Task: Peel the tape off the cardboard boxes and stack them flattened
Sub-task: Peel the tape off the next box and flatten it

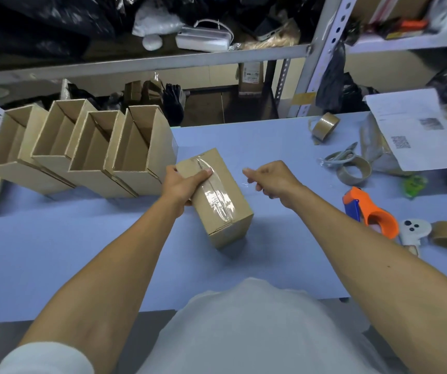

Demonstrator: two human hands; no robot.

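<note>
L hand [183, 184] grips taped box [218, 197] on table [82, 252]; R hand [271, 179] curled, clear of box, contents unclear.

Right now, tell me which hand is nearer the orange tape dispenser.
Right. The right hand hangs over the table just left of the orange tape dispenser, not touching it. The left hand is farther left, gripping the taped box.

Both bare forearms reach forward from white sleeves over the table. The left hand [182, 184] grips the near-left end of the taped box [217, 198], thumb lying across its top. The right hand [269, 179] hovers just beside it, fingers curled, index and thumb pinched together.
</note>
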